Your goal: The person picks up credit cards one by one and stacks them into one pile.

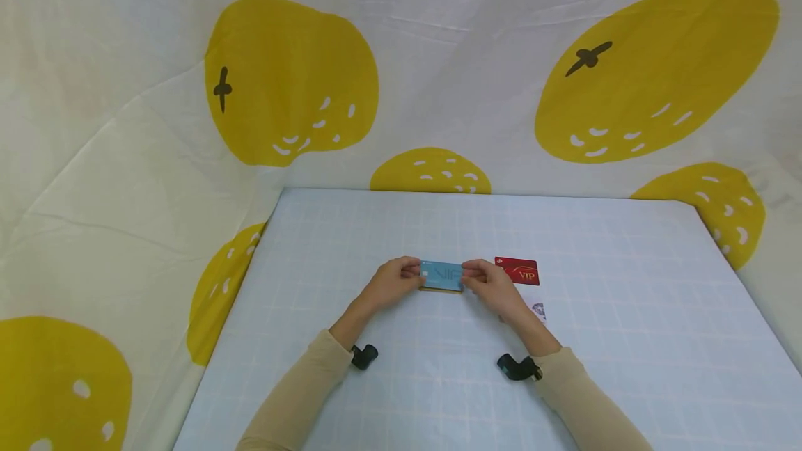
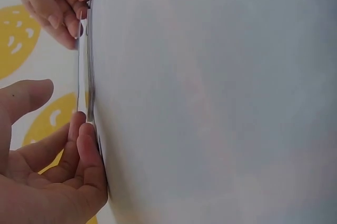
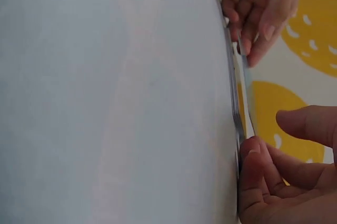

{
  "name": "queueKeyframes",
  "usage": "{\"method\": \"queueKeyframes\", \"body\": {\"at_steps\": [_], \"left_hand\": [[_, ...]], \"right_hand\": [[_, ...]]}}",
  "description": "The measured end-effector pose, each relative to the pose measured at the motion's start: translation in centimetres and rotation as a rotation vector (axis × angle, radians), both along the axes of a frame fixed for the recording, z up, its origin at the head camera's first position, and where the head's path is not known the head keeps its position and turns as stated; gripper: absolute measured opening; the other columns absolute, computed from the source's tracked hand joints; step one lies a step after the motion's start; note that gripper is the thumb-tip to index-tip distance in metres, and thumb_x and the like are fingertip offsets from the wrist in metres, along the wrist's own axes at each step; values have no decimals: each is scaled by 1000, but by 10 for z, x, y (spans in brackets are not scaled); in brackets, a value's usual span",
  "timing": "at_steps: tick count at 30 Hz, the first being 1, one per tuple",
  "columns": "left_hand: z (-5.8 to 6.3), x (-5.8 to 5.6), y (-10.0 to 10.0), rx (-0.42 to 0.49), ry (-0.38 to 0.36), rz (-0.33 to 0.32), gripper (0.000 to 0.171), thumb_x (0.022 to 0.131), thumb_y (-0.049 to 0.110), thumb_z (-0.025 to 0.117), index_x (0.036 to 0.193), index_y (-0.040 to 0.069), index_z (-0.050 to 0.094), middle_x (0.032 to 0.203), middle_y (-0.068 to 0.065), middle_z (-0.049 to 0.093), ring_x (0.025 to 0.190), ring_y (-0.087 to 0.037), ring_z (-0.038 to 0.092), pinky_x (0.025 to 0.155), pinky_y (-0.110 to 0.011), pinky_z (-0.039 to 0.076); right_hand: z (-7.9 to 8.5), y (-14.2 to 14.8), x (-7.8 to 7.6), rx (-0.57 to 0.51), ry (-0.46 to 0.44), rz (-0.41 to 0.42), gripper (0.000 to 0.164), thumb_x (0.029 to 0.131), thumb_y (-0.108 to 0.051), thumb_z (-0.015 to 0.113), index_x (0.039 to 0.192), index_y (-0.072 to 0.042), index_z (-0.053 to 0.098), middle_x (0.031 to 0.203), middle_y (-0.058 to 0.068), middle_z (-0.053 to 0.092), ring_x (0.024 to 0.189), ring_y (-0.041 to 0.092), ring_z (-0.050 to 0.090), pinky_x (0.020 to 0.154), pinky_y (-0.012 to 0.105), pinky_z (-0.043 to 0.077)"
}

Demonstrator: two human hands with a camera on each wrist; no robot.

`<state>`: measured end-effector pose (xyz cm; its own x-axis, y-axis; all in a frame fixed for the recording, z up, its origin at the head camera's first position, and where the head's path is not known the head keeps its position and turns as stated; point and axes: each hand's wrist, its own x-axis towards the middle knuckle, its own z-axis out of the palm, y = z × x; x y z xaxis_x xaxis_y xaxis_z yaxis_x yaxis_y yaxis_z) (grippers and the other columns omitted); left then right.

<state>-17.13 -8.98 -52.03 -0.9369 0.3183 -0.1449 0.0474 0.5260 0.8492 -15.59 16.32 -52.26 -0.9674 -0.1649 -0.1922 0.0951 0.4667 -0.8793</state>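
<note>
Over the pale checked bench [image 1: 351,228], the left hand [image 1: 391,283] pinched the light-blue rectangular plastic card [image 1: 442,274] at nine o'clock, the right hand [image 1: 493,285] at three; uneven fingertip pressure might skew it.

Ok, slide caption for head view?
Left hand and right hand touch opposite ends of a blue card, red card nearby.

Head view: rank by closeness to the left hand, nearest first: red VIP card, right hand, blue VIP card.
1. Blue VIP card: between both hands, touching the left hand.
2. Right hand: across from it, at the card's right end.
3. Red VIP card: farther right, past the right hand's fingertips.
</note>
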Motion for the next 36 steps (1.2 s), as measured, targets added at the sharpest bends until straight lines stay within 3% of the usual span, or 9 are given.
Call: {"method": "queueKeyframes", "body": {"at_steps": [9,22,36], "left_hand": [[4,4,3,-37,5,4,43,94,26,70,129,3,64,107,-1,67,101,-17,61,90,-36,50],[-2,1,4,-82,46,-5,42,94,25,70,126,-1,65,105,-2,66,98,-16,61,87,-33,50],[4,4,7,-102,55,-2,41,94,24,69,126,-2,65,103,-3,66,97,-17,60,87,-33,50]], "right_hand": [[1,-1,-1,39,20,29,32,97,-15,67,127,-5,64,109,7,66,93,23,60,80,32,54],[3,-2,-1,74,24,37,32,96,-15,68,126,-3,64,106,7,67,93,23,61,81,31,55],[3,-3,0,105,27,41,33,96,-18,68,126,-3,65,105,6,68,94,24,62,80,32,56]]}}
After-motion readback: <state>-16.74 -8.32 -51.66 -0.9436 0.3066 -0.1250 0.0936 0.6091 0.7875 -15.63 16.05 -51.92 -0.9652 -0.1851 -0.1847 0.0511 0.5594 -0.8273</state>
